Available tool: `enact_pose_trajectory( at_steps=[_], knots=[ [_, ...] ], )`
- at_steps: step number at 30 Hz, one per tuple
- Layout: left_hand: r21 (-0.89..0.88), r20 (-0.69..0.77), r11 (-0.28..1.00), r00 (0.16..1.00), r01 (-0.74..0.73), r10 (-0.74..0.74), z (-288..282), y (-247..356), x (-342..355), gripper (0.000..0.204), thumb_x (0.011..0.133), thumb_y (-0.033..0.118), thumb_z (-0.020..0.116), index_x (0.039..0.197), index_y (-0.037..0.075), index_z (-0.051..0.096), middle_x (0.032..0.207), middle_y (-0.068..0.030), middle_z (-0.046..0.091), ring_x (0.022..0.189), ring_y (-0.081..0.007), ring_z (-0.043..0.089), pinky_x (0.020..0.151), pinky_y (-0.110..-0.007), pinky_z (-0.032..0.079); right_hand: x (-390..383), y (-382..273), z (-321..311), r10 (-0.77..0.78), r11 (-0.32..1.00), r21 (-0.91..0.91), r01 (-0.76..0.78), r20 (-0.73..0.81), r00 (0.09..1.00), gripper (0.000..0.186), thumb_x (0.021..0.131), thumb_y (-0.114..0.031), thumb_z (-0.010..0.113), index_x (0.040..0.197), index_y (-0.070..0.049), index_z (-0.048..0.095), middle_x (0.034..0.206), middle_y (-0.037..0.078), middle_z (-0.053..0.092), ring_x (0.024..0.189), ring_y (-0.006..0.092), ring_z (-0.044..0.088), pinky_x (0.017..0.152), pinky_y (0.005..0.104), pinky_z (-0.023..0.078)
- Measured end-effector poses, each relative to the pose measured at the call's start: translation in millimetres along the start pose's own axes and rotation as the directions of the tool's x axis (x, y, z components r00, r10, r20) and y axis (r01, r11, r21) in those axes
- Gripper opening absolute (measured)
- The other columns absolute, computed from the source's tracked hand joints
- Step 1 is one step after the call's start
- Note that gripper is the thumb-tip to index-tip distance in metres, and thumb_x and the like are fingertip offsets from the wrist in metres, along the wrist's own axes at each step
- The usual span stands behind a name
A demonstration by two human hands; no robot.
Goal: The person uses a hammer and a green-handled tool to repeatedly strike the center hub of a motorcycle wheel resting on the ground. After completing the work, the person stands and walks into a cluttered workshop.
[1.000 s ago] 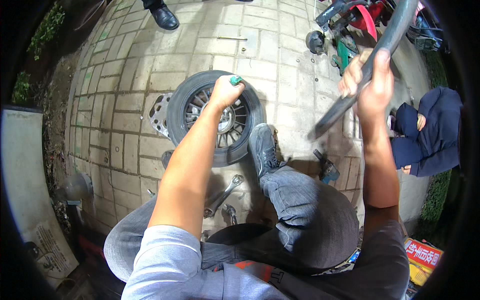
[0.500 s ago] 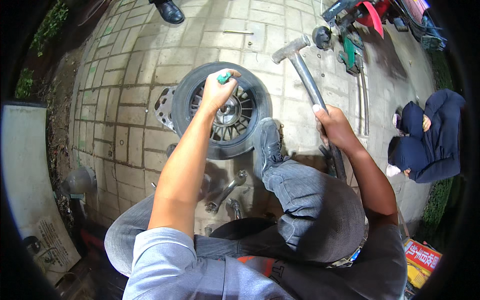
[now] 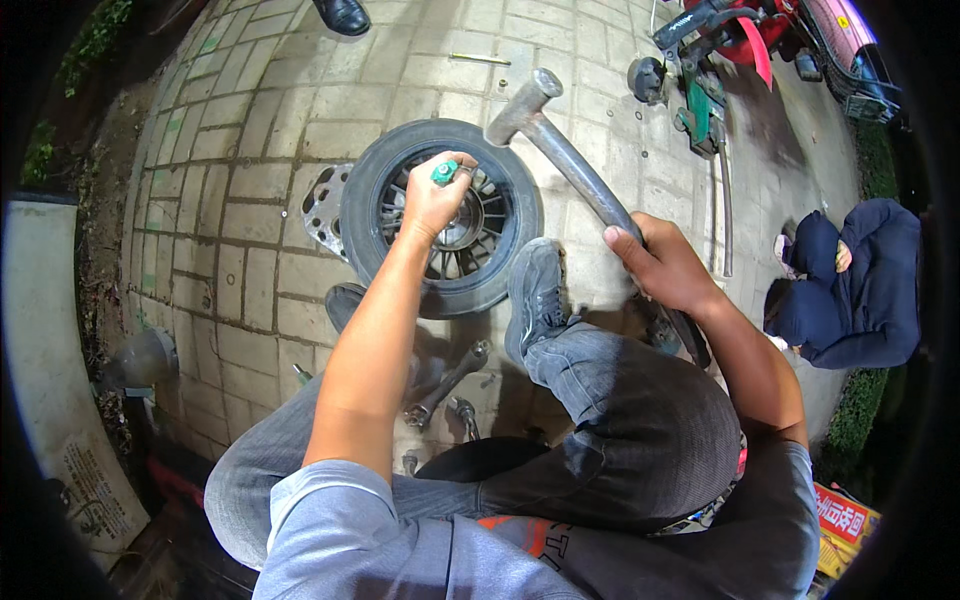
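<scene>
A wheel with a black tyre [image 3: 368, 222] and spoked rim lies flat on the paving in front of me. Over the rim, my left hand [image 3: 432, 203] is closed around a green-ended tool [image 3: 445, 173]. Its lower part is hidden by the hand, so its exact kind does not show. My right hand [image 3: 672, 265] grips the handle of a steel sledgehammer [image 3: 580, 180]. The hammer's head is raised to the upper right of the wheel, apart from the green end. Under the wheel's left side, a metal plate with holes [image 3: 325, 212] sticks out.
My shoe [image 3: 538, 295] rests beside the tyre. Metal bars [image 3: 450, 382] lie between my legs. A green jack [image 3: 703, 115] with a long handle stands at the far right, near red equipment [image 3: 755, 40]. A person in dark clothes [image 3: 865, 285] sits at right; another's black shoe [image 3: 343, 15] is at the top.
The hammer's head has swung left and closer to the wheel, and looks larger. My left hand stays over the rim with the green-ended tool, slightly tilted.
</scene>
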State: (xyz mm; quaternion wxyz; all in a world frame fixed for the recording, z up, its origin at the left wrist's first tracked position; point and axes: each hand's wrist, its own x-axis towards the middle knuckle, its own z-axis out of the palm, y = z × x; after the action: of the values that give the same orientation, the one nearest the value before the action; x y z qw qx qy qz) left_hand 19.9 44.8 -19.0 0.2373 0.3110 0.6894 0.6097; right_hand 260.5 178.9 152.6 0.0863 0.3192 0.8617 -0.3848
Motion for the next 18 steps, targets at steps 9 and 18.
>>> enact_pose_trajectory(
  at_steps=[9, 18],
  knots=[
    [-0.015, 0.068, 0.998, 0.996, 0.055, -0.054, -15, 4, -15, 0.021, 0.078, 0.008, 0.060, 0.096, 0.003, 0.069, 0.089, -0.0092, 0.071, 0.082, -0.0139, 0.065, 0.076, -0.026, 0.049, -5, -51, -1, -0.358, 0.930, -0.115, 0.349, -0.079, 0.930, 0.035, 0.093, -0.031, 0.061, 0.083, 0.001, 0.055, 0.057, 0.017, 0.054, 0.051, 0.0311, 0.058, 0.050, 0.0392, 0.044],
    [-0.029, 0.012, 0.999, 0.999, 0.034, -0.033, -14, -8, -12, 0.020, 0.076, 0.011, 0.064, 0.092, 0.001, 0.068, 0.086, -0.0153, 0.070, 0.080, -0.0228, 0.068, 0.075, -0.033, 0.051, -2, -61, 14, -0.286, 0.908, -0.314, 0.277, 0.018, 0.958, 0.033, 0.090, -0.027, 0.065, 0.081, 0.002, 0.055, 0.060, 0.022, 0.058, 0.056, 0.0392, 0.061, 0.052, 0.0437, 0.046]
  ],
)
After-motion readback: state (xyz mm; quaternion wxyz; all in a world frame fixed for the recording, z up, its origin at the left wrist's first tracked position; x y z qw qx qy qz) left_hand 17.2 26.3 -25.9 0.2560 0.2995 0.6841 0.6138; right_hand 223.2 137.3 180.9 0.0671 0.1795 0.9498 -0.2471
